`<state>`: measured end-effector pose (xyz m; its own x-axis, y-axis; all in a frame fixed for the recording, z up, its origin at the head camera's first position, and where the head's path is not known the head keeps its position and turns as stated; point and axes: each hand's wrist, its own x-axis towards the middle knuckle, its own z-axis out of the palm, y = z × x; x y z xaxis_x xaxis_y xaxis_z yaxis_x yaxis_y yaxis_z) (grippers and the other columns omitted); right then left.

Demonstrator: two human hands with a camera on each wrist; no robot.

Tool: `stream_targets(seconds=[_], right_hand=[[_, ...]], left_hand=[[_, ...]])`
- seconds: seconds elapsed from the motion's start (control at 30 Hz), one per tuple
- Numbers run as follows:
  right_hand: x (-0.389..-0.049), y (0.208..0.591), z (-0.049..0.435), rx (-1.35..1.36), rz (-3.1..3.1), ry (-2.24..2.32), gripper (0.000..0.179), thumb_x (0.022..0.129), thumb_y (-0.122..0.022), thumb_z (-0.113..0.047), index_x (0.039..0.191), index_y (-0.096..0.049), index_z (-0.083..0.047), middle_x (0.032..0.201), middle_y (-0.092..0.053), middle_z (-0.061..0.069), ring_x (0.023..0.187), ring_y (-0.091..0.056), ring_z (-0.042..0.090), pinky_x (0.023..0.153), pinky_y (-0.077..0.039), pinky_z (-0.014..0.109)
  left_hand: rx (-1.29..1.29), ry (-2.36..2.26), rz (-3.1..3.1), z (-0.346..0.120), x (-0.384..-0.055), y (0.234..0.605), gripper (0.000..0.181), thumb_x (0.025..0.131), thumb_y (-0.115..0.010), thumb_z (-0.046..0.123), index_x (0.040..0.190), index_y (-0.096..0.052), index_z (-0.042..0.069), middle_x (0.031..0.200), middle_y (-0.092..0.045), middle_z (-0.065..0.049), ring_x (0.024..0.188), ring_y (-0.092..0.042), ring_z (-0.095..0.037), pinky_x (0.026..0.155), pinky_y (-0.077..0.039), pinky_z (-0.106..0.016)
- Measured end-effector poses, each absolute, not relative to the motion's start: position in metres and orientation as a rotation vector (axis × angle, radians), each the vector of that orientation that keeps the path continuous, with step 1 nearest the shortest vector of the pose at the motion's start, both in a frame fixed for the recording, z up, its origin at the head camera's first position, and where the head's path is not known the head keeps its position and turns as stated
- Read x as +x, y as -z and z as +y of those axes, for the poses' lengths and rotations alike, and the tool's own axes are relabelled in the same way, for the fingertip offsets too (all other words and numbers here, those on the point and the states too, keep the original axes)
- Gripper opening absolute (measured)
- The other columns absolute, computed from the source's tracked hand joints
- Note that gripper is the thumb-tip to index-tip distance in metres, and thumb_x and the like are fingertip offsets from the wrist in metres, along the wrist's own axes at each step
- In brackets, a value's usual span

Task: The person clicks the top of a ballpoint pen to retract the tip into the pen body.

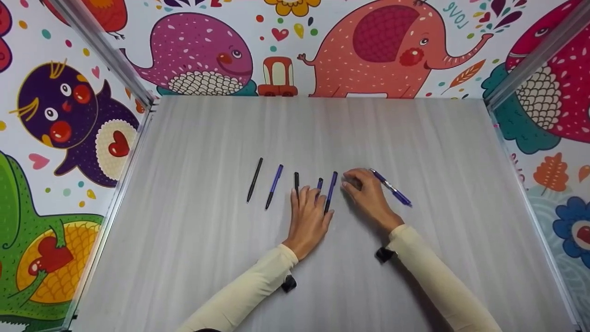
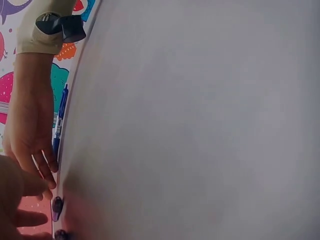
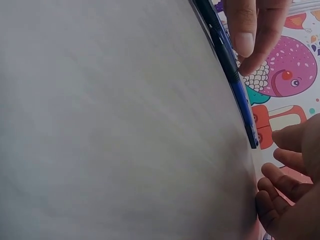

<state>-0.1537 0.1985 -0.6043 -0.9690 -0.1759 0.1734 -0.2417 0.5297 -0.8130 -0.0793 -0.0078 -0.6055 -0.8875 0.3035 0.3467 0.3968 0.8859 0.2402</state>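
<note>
The left hand [image 1: 308,221] lay palm down, fingers extended and spread across three pens [image 1: 320,183] midway between the tabletop's [image 1: 207,258] left and right edges; its full contact could not be told. The right hand [image 1: 365,193] stood just right of them, fingers bent, thumb gap narrow, nothing held. Farther left, a black pen [image 1: 254,180] and a blue pen [image 1: 274,186] pointed nibs toward the near edge, far ends leaning right. A clear-barrelled pen [image 1: 391,186] slanted toward the near right corner.
</note>
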Motion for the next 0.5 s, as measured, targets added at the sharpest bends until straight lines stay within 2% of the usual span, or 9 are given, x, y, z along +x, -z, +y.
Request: stream_targets(seconds=[0.27, 0.5], right_hand=[[-0.16, 0.605, 0.19, 0.443, -2.699, -1.329, 0.033, 0.099, -0.081, -0.006, 0.129, -0.075, 0.006, 0.129, -0.072, 0.023, 0.126, -0.063, 0.042, 0.112, -0.047, 0.058], [-0.163, 0.605, 0.184, 0.413, -2.756, -1.316, 0.038, 0.101, -0.08, -0.01, 0.135, -0.072, 0.006, 0.133, -0.068, 0.024, 0.129, -0.058, 0.042, 0.112, -0.046, 0.056]], left_hand=[[-0.55, 0.157, -2.751, 0.0, -0.08, 0.606, 0.042, 0.103, -0.076, 0.043, 0.124, -0.077, 0.007, 0.134, -0.069, -0.011, 0.14, -0.053, -0.038, 0.118, -0.04, -0.073], [-0.526, 0.134, -2.733, 0.001, -0.082, 0.609, 0.037, 0.099, -0.08, 0.042, 0.116, -0.078, 0.009, 0.125, -0.069, -0.011, 0.132, -0.055, -0.037, 0.114, -0.042, -0.073]])
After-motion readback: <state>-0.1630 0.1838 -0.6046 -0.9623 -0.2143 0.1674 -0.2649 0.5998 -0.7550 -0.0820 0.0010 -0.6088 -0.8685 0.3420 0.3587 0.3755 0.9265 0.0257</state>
